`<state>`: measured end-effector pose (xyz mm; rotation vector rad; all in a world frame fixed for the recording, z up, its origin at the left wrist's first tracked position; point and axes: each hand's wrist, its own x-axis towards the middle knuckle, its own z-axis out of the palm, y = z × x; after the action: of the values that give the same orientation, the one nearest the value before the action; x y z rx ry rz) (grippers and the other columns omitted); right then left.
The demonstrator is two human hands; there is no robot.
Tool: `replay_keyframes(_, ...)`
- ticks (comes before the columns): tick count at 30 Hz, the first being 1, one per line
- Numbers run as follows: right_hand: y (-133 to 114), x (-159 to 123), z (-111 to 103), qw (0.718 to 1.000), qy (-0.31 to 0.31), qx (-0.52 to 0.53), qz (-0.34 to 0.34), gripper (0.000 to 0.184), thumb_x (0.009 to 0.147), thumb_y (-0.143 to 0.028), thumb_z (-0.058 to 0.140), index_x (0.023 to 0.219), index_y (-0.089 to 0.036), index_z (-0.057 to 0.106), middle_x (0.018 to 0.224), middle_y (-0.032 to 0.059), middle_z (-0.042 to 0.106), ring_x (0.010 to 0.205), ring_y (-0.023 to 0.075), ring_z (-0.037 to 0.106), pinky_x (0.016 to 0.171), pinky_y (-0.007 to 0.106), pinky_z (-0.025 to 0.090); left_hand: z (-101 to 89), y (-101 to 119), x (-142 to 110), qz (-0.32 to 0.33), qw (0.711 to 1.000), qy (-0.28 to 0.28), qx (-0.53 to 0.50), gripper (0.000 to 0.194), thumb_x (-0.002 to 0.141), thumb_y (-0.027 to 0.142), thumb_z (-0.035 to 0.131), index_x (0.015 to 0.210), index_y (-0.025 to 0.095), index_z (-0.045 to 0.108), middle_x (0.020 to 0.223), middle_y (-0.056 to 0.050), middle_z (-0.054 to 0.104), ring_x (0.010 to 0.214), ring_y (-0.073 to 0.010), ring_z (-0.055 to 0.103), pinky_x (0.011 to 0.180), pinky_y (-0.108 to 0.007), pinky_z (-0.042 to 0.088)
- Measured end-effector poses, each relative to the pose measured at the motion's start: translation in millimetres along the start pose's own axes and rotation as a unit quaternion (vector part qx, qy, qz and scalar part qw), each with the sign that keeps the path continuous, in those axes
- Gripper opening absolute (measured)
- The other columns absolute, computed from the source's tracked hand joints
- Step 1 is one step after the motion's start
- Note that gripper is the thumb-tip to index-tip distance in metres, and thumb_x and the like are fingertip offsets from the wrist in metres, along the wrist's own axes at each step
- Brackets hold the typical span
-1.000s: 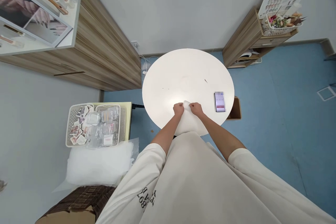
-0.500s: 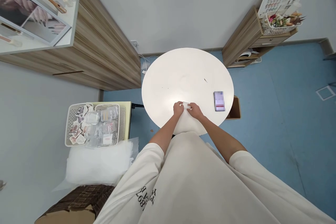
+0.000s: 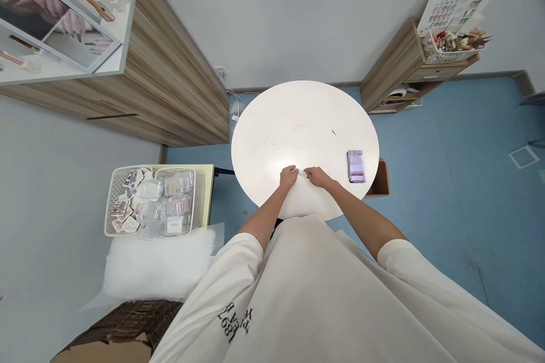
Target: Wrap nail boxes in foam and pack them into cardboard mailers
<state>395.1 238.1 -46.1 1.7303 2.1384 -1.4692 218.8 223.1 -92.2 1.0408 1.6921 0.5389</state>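
Observation:
Over the near part of the round white table point(image 3: 304, 119), my left hand point(image 3: 289, 176) and my right hand point(image 3: 317, 176) are close together. Between them stretches a small, thin whitish piece point(image 3: 302, 173), pale against the tabletop. Fingers of both hands are closed on its two ends. What exactly it is cannot be made out at this size. To the right of my right hand lies a phone point(image 3: 356, 167) with its screen lit and blurred.
At left, white baskets point(image 3: 198, 198) hold cards and clear packs on a yellow table. Below them lies a stack of translucent white sheets point(image 3: 157, 261), near a brown box point(image 3: 123, 329). Wooden cabinets point(image 3: 183, 74) stand left and right. An open bin point(image 3: 380, 177) sits under the table's right side.
My right hand has shifted slightly to the right, and the whitish piece between the hands now appears narrower and slanted. The camera view has moved a little.

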Motion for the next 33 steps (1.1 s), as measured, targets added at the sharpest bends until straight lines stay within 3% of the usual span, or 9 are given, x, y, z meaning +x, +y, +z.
replay_keyframes(8,1,2,-3,0.996,-0.033,-0.084,-0.027,0.022,0.091,-0.011,0.043,0.079,-0.022,0.058,0.075,0.0027,0.06,0.067,0.0181,0.052,0.063,0.028,0.032,-1.5,2,-1,-0.011,1.0,-0.004,0.001,0.031,0.093,0.027,0.066,0.122,0.018,0.074,0.134,-0.009,0.069,0.127,-0.0229,0.063,0.111,-0.034,0.045)
replay_keyframes(12,0,1,4,0.989,-0.023,-0.144,-0.034,0.024,0.089,-0.007,0.045,0.095,-0.022,0.063,0.087,0.0058,0.065,0.075,0.0203,0.057,0.067,0.029,0.036,-1.0,2,-3,-0.012,1.0,0.003,-0.006,0.033,0.093,0.028,0.067,0.123,0.017,0.073,0.135,-0.01,0.068,0.128,-0.0229,0.062,0.113,-0.034,0.043)
replay_keyframes(16,-1,0,14,0.982,-0.003,-0.185,-0.022,0.038,0.091,-0.004,0.046,0.121,-0.021,0.06,0.108,0.0114,0.066,0.093,0.0239,0.061,0.076,0.03,0.042,2.2,1,-2,-0.028,0.999,0.01,-0.026,0.035,0.092,0.026,0.067,0.125,0.015,0.071,0.136,-0.012,0.067,0.127,-0.0232,0.063,0.111,-0.034,0.044)
replay_keyframes(20,-2,0,19,0.979,0.006,-0.206,-0.008,0.037,0.093,-0.005,0.046,0.126,-0.019,0.057,0.115,0.0152,0.064,0.1,0.0264,0.06,0.082,0.032,0.044,7.9,-5,-3,-0.044,0.998,0.02,-0.039,0.035,0.088,0.021,0.069,0.123,0.016,0.072,0.133,-0.011,0.069,0.125,-0.0233,0.064,0.109,-0.034,0.046)
replay_keyframes(23,2,4,18,0.984,0.042,-0.175,0.002,0.036,0.094,-0.006,0.046,0.126,-0.016,0.058,0.118,0.0168,0.062,0.106,0.0279,0.059,0.09,0.035,0.045,11.3,-14,-8,-0.03,0.999,0.018,-0.04,0.04,0.086,0.013,0.065,0.126,0.019,0.07,0.132,-0.009,0.07,0.12,-0.0225,0.066,0.107,-0.034,0.048)
replay_keyframes(28,14,19,18,0.99,0.118,-0.062,0.036,0.047,0.094,-0.008,0.039,0.138,-0.015,0.053,0.127,0.0164,0.061,0.112,0.0264,0.06,0.098,0.038,0.047,13.2,-30,-18,-0.012,1.0,-0.003,-0.025,0.065,0.081,0.004,0.063,0.144,0.018,0.053,0.132,-0.013,0.067,0.111,-0.0207,0.068,0.102,-0.035,0.051)
replay_keyframes(31,19,22,24,0.985,0.157,0.019,0.075,0.059,0.092,-0.008,0.039,0.15,-0.013,0.041,0.141,0.0184,0.055,0.117,0.0251,0.059,0.104,0.039,0.047,11.9,-36,-21,-0.015,1.0,-0.016,-0.012,0.066,0.079,0.002,0.062,0.143,0.017,0.052,0.132,-0.013,0.065,0.117,-0.022,0.064,0.102,-0.035,0.05)
replay_keyframes(33,22,18,29,0.98,0.168,0.05,0.097,0.059,0.092,-0.009,0.04,0.151,-0.013,0.042,0.144,0.0175,0.054,0.123,0.0248,0.057,0.107,0.038,0.045,10.5,-38,-25,-0.02,1.0,-0.013,-0.006,0.061,0.081,0.002,0.06,0.139,0.018,0.054,0.134,-0.013,0.064,0.12,-0.0225,0.063,0.103,-0.036,0.049)
